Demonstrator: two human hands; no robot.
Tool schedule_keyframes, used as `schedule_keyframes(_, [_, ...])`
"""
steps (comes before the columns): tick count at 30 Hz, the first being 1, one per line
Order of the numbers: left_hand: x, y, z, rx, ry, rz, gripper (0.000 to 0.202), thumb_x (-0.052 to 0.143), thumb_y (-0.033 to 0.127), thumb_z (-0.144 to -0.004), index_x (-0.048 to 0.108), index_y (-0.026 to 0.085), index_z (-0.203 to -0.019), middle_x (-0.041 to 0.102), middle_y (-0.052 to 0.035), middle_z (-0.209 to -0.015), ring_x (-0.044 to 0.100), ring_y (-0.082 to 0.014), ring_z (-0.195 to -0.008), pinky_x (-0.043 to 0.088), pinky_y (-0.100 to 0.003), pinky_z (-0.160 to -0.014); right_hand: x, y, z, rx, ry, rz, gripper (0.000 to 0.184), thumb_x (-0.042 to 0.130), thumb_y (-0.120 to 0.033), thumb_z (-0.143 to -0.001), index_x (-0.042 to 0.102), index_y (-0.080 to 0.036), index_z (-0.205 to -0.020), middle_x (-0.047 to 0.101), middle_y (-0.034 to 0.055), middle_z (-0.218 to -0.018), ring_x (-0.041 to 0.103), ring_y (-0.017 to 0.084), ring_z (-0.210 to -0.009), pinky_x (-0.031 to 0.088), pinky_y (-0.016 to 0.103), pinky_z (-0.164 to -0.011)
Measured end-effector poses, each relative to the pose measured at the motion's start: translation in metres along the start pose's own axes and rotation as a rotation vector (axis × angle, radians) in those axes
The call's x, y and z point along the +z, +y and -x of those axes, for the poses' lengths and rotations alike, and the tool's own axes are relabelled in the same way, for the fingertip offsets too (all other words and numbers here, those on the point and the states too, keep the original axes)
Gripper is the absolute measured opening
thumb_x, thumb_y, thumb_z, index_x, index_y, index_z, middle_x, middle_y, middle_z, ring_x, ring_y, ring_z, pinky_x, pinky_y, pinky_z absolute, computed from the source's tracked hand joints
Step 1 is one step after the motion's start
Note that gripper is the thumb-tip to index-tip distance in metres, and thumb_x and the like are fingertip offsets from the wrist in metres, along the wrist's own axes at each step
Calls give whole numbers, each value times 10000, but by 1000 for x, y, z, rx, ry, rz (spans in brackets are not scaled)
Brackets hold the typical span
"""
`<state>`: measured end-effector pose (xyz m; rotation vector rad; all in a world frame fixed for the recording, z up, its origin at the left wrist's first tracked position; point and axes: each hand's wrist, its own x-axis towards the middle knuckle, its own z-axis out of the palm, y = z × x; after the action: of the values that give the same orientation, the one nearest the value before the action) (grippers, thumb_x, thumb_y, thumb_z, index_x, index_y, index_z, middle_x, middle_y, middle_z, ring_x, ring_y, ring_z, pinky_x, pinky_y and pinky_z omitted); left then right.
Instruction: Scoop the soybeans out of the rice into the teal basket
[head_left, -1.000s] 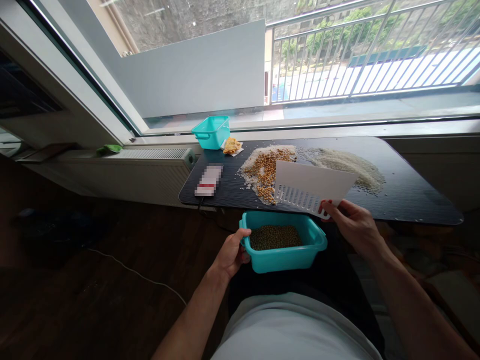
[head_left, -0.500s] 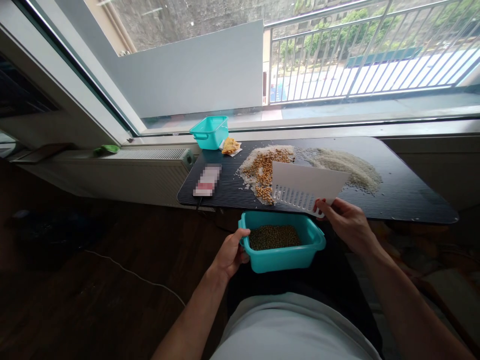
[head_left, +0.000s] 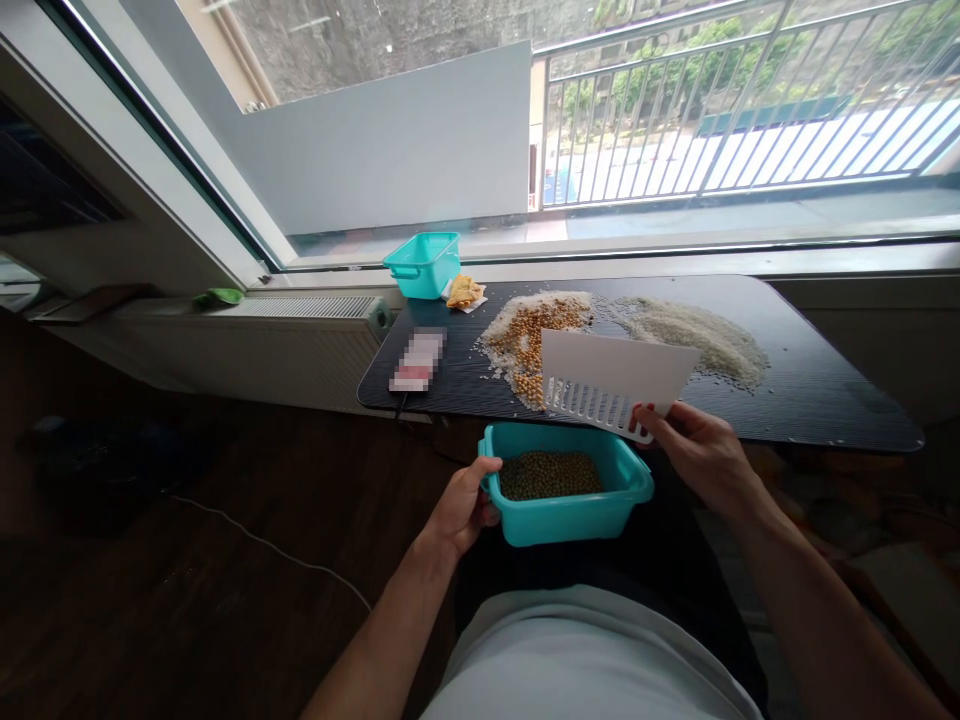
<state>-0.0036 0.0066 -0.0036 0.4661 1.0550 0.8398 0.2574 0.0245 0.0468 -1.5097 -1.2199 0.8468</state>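
My left hand (head_left: 468, 505) grips the left end of a turquoise plastic basket (head_left: 577, 522), thumb over its rim. Small green-brown beans (head_left: 553, 474) cover the basket's bottom. Between the thumb and fingers of my right hand (head_left: 694, 440) is a white slotted plastic sheet (head_left: 619, 372), tilted above the basket's far rim, its row of slots toward me. Behind the sheet, a heap of orange-yellow beans (head_left: 529, 335) mixed with white grains lies on the dark table (head_left: 817, 400). A pile of pale rice-like grains (head_left: 694, 335) is spread to its right.
A second turquoise basket (head_left: 426, 268) stands at the table's back left corner. Beside it lies a crumpled yellow piece (head_left: 465, 291) on white paper. A blurred phone-like object (head_left: 418, 360) with a cable sits at the left edge. A radiator (head_left: 300, 345) and a window border the table.
The white slotted sheet has tipped and lowered slightly toward the basket. My left hand and the basket stay nearly still; the whole view shifts a little.
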Motion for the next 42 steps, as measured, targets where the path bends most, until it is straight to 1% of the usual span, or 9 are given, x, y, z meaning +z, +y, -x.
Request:
schedule_keyframes(5, [-1,-1,-1,-1,0,3,352,657,375,-621,384,193,-495,342,86,-359,290,-37,-300,170,-187,-334,1,-2,1,4,-21,-4,284,682,-480,-637,708,-215,-738,698,4,-665,616,170,-601,522,281,-565])
schedule_keyframes(12, [-1,-1,0,-6,-3,-1,354,652,378,-631,384,194,-490,328,87,-358,296,-40,-304,181,-187,-335,-2,-1,1,11,-19,-8,313,688,-481,-630,712,-207,-778,706,10,-692,620,172,-609,528,288,-574])
schedule_keyframes(21, [-1,-1,-1,0,5,-6,348,655,376,-623,384,198,-497,317,93,-357,297,-44,-298,181,-188,-332,0,-2,4,19,-43,-5,282,699,-477,-618,713,-212,-713,694,5,-652,613,161,-593,520,266,-560])
schedule_keyframes(25, [0,-1,-1,3,1,-4,341,652,376,-626,396,194,-494,325,89,-352,295,-44,-298,182,-190,-333,-3,8,3,31,-9,-14,280,701,-472,-615,704,-209,-711,696,7,-656,615,164,-584,530,279,-559])
schedule_keyframes(28, [0,-1,-1,3,3,-2,338,647,371,-632,394,195,-492,324,89,-353,293,-45,-297,184,-195,-333,-8,17,-2,37,50,-13,271,693,-464,-627,695,-205,-705,692,3,-647,601,156,-556,529,283,-543])
schedule_keyframes(31, [0,-1,-1,1,7,-1,331,645,372,-634,397,198,-500,319,91,-356,294,-48,-296,184,-200,-332,-11,19,-4,32,99,-18,256,680,-456,-648,691,-210,-719,692,-2,-658,596,150,-550,532,285,-553])
schedule_keyframes(35, [0,-1,-1,5,10,-3,331,648,374,-631,398,199,-500,329,88,-354,295,-49,-296,185,-199,-330,-1,14,1,23,72,-28,261,671,-454,-663,701,-211,-752,697,-4,-666,611,157,-570,530,282,-564])
schedule_keyframes(39, [0,0,-1,9,11,-8,353,655,386,-620,385,201,-486,318,90,-352,293,-48,-295,181,-196,-327,15,13,8,16,10,-29,249,666,-446,-666,703,-204,-711,693,-3,-645,613,154,-577,510,262,-557])
schedule_keyframes(42, [0,-1,-1,6,17,-13,367,658,389,-616,374,202,-477,316,91,-355,290,-45,-293,180,-195,-326,16,14,9,16,11,-26,241,669,-437,-662,702,-202,-700,686,-3,-629,599,145,-556,498,252,-540])
